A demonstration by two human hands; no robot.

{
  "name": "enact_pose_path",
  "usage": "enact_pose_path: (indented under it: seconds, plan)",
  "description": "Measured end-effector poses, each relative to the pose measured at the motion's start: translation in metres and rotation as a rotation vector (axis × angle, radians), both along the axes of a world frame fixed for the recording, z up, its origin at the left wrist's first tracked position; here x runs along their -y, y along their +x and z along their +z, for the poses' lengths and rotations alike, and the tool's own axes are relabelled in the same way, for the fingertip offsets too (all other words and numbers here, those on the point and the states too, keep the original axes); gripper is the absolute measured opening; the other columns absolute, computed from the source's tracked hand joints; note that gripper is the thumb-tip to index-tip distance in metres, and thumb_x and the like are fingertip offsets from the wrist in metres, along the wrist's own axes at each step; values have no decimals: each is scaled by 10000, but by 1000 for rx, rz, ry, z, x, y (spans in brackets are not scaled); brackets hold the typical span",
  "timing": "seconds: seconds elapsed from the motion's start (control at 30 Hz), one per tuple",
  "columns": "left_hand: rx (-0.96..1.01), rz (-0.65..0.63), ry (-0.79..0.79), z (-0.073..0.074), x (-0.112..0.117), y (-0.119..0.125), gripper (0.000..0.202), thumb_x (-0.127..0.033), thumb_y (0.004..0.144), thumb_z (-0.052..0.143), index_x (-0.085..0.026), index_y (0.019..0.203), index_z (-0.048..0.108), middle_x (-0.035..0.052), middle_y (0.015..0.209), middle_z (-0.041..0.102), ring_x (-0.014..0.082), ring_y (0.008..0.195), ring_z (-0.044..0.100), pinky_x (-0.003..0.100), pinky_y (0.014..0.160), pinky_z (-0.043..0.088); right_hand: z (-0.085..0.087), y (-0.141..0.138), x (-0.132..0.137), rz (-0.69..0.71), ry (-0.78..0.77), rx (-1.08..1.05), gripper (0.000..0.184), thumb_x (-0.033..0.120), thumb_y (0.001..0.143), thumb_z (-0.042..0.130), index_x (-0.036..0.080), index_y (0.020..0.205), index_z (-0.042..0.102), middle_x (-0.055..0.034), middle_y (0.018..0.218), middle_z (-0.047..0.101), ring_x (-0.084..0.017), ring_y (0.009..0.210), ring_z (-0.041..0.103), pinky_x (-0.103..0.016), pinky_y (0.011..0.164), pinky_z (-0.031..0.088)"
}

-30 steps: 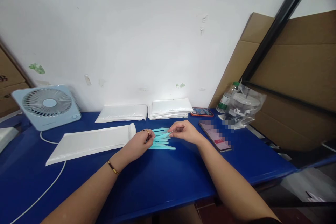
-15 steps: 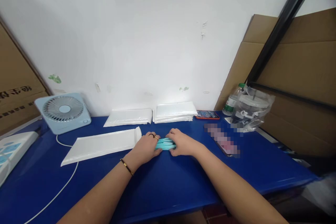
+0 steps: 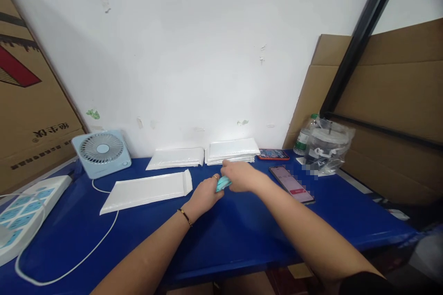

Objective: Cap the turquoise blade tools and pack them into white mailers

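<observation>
Between my hands is a small light-teal bundle [image 3: 223,183], soft-looking and layered, mostly covered by fingers; its exact kind does not show. My left hand [image 3: 206,193], with a ring and a dark bracelet, closes round the near left end. My right hand [image 3: 242,176] grips the far right end, so the bundle slants upward to the right. To the left of my left hand a white padded envelope [image 3: 148,189] lies flat, its flap end toward me. Behind my hands are another white envelope [image 3: 176,157] and a stack of white envelopes [image 3: 232,150] against the wall.
On the blue table [image 3: 214,249] a pale blue fan [image 3: 102,149] and a white power strip [image 3: 31,214] with a cable stand left. A phone [image 3: 290,183] lies right of my right arm, a red-edged phone [image 3: 273,154] behind it. A bottle [image 3: 302,140] and bagged cup [image 3: 327,147] stand far right.
My hands have come closer together, and the teal bundle has gone from level to slanted, with less of it showing. The whole view has shifted, bringing more of the left side into sight.
</observation>
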State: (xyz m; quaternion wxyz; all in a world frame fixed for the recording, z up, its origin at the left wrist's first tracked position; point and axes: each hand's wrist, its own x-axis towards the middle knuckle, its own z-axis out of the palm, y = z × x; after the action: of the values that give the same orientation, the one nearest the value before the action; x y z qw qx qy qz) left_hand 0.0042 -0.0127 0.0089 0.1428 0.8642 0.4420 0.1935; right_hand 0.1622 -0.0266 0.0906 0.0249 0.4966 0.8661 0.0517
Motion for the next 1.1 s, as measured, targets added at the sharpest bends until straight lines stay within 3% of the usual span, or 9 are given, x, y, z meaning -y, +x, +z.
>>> enact_pose_path:
  seconds: [0.1, 0.2, 0.37, 0.47, 0.53, 0.67, 0.8, 0.93, 1.1]
  plan:
    - [388, 27, -40, 8, 0, 10, 70, -231, 806, 473, -181, 854, 486, 3, 733, 601, 141, 641, 562, 242, 596, 386, 51, 3, 9, 124, 44, -191, 482, 386, 662, 672, 215, 1099, 558, -64, 1033, 592, -224, 859, 590, -286, 643, 427]
    - [576, 49, -111, 9, 2, 20, 160, -304, 825, 458, -171, 748, 504, -13, 619, 573, 125, 560, 538, 235, 554, 390, 68, -4, 16, 193, 83, -343, 393, 462, 800, 553, 197, 1090, 567, -62, 1030, 594, -191, 876, 564, -281, 699, 419]
    - [539, 33, -175, -6, 5, 21, 173, -227, 746, 504, -165, 584, 501, 15, 585, 598, 144, 575, 583, 234, 542, 415, 24, -23, 17, 228, 80, -360, 245, 280, 913, 420, 137, 866, 614, -78, 878, 598, -170, 840, 541, -280, 726, 402]
    - [486, 9, -136, -8, 5, 16, 119, -255, 759, 513, -161, 701, 558, 19, 647, 635, 160, 617, 610, 242, 565, 433, 13, -14, 22, 167, 85, -421, 264, 300, 924, 391, 148, 916, 608, -75, 916, 600, -161, 850, 545, -280, 736, 409]
    - [318, 23, -22, -5, 4, 12, 139, -280, 780, 509, -169, 840, 567, 31, 725, 653, 186, 685, 629, 259, 601, 443, 17, -4, 27, 117, 108, -410, 299, 409, 851, 506, 167, 998, 601, -77, 991, 601, -187, 914, 545, -298, 765, 413]
    - [-171, 33, 198, 5, 7, 8, 293, -295, 760, 566, -183, 1026, 524, 67, 822, 664, 242, 754, 638, 306, 640, 452, 13, 4, 28, -47, 4, -188, 670, 511, 546, 733, 188, 1111, 575, -92, 1026, 627, -268, 938, 573, -332, 739, 433]
    - [-350, 4, 308, 10, 14, 6, 186, -228, 813, 497, -178, 990, 529, 86, 861, 660, 228, 808, 633, 312, 691, 454, -22, -7, 15, -185, -240, 2, 391, 347, 612, 670, 185, 966, 635, -82, 906, 676, -230, 771, 634, -276, 602, 427]
    - [-387, 96, 218, 15, 13, -5, 183, -241, 757, 532, -189, 930, 561, 71, 829, 669, 238, 770, 640, 314, 647, 462, -46, -12, 11, -128, 11, 36, 229, 218, 713, 551, 187, 930, 616, -88, 886, 675, -238, 787, 633, -296, 635, 428]
    - [-343, 58, -92, 21, 5, -17, 187, -357, 730, 558, -202, 823, 603, 44, 784, 681, 207, 717, 645, 262, 585, 451, -46, -7, 13, -36, 233, 18, 163, 166, 805, 461, 180, 904, 589, -92, 895, 662, -229, 853, 612, -317, 711, 418]
